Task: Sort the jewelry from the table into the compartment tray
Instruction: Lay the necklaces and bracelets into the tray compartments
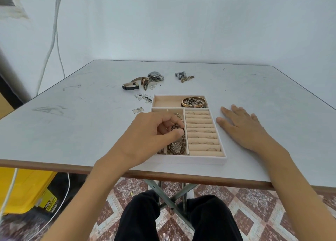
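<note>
Beige, velvety lining is covering the inside of the compartment tray (192, 161), whose outer walls are showing white. It is sitting near the front edge of the pale grey, scuffed bench (81, 122). Padded rolls are filling its right section, with thin rings (209, 142) tucked between them. Gold bangles (193, 102) and a tangle of silvery chain are lying at the right end of the long back compartment. A heap of dark and brassy chains (177, 147) is filling a narrow front-left compartment.

The left hand (154, 131) is reaching over that front-left part, fingers curled, thumb and fingertips pinching a dark link chain (175, 127) just above the heap. It is hiding most of the left compartments. The right hand (241, 126) is resting flat on the bench just beside the tray's right wall, fingers straight and spread, holding nothing.

Farther back, more jewelry is lying on the bench. A black-strap watch (130, 86) is sitting near a rose-gold watch (145, 81), which is touching a steel watch (155, 75). Apart to the right, a silver watch band (181, 75) is lying beside a gold link bracelet (187, 79). Small silvery bits (143, 97) and a little flat tag (138, 110) are lying just left of the tray's back corner. A yellow bin (23, 190) is standing under the bench on the left.
</note>
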A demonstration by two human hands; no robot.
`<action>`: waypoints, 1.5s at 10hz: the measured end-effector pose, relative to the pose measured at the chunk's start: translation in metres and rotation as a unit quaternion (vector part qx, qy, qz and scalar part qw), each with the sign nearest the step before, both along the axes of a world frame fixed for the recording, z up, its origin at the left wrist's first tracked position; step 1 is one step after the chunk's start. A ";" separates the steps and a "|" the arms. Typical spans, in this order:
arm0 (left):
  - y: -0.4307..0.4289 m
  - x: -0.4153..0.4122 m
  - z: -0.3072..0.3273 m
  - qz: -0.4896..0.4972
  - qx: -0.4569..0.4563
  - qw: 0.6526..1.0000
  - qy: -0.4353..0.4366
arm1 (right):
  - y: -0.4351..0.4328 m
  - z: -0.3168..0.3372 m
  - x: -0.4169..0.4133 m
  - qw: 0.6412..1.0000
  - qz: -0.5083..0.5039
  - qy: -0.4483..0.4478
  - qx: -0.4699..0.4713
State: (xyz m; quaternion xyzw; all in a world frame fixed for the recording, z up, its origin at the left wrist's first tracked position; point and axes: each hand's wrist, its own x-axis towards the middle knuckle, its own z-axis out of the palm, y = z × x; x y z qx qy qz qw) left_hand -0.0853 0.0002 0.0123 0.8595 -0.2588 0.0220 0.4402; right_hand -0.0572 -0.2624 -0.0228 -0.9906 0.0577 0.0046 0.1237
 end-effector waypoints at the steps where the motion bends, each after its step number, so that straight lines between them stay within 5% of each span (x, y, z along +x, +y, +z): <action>1: 0.001 -0.001 0.002 0.014 0.011 1.000 -0.016 | 0.000 0.000 0.000 1.000 0.002 -0.002 0.002; 5: 0.002 0.000 0.003 -0.003 0.037 0.999 0.008 | -0.001 -0.001 0.000 1.000 0.002 -0.005 0.002; 15: 0.013 0.007 -0.005 -0.043 0.144 0.981 -0.123 | 0.003 0.004 -0.005 1.000 0.002 0.000 0.015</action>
